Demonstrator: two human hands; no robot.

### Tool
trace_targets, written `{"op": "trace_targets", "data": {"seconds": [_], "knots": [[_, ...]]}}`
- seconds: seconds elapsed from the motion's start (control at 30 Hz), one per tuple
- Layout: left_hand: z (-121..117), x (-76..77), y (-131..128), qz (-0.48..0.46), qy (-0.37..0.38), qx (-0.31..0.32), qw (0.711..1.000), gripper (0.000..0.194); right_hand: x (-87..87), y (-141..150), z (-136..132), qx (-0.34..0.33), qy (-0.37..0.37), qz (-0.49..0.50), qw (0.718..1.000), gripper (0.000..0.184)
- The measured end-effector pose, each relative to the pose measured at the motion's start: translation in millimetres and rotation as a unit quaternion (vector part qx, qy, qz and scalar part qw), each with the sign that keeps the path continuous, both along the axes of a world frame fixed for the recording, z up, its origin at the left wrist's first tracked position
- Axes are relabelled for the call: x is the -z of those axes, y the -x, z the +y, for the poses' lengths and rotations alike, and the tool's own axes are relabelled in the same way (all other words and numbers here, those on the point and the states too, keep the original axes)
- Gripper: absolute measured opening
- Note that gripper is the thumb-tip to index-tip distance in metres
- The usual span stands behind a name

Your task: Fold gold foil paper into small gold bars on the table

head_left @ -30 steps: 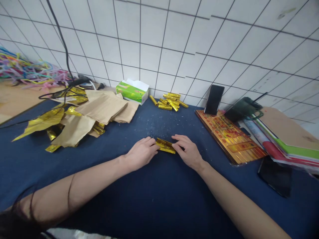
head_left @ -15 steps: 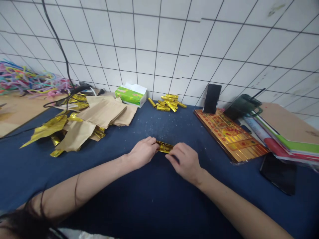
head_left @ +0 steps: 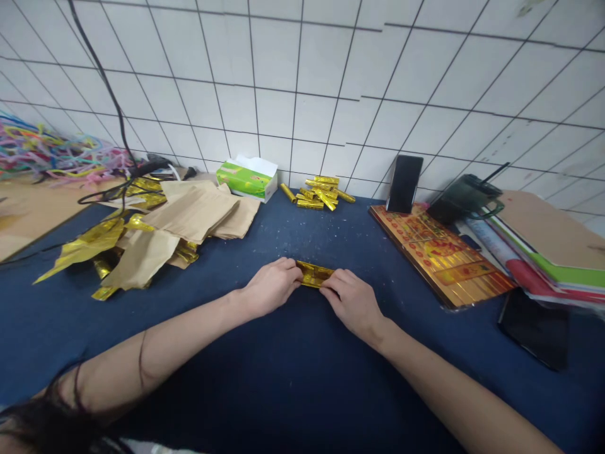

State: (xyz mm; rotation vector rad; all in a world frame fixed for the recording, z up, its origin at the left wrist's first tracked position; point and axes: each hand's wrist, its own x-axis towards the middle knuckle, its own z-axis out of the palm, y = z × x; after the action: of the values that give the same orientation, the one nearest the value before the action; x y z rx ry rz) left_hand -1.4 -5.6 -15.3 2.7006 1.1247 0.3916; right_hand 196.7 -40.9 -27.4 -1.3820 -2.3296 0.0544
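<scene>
Between my two hands lies a strip of shiny gold foil paper, partly folded or rolled lengthwise, low over the blue tabletop. My left hand pinches its left end, fingers curled. At the right end, my right hand grips it between thumb and fingers. My fingers cover both ends of the strip. Farther back, against the wall, several small gold foil rolls sit in a loose pile.
Brown paper sheets and crumpled gold foil lie at left. Along the wall stand a green tissue pack and a phone on a gold-red printed pack. A dark mug, folders and a black tablet-like object are right.
The gold foil strip now shows wider and more open between my hands. My right thumb has closed in against its edge. My left hand has barely moved.
</scene>
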Motion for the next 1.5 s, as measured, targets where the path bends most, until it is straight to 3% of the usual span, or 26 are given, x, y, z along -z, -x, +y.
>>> {"op": "trace_targets", "data": {"seconds": [0.33,0.53,0.83,1.3,1.5], "knots": [[7.4,-3.6,-1.1,-0.073,0.113,-0.069,0.988,0.009,-1.6,1.0,3.3,0.059,0.079,0.066,0.993,0.016],[12.0,-1.1,-2.2,-0.041,0.116,-0.119,0.985,0.012,1.9,2.2,4.3,0.094,0.084,0.109,0.986,0.009],[13.5,-4.6,-5.3,0.034,0.098,-0.169,0.980,0.017,5.8,2.4,9.0,0.128,0.068,0.086,0.986,0.012],[10.9,-5.6,-8.6,0.060,0.057,-0.174,0.981,0.017,4.7,5.9,11.3,0.142,0.043,0.010,0.989,0.016],[9.8,-5.6,-8.8,0.062,0.056,-0.179,0.980,0.016,2.5,7.1,8.2,0.138,0.042,-0.003,0.990,0.005]]}}
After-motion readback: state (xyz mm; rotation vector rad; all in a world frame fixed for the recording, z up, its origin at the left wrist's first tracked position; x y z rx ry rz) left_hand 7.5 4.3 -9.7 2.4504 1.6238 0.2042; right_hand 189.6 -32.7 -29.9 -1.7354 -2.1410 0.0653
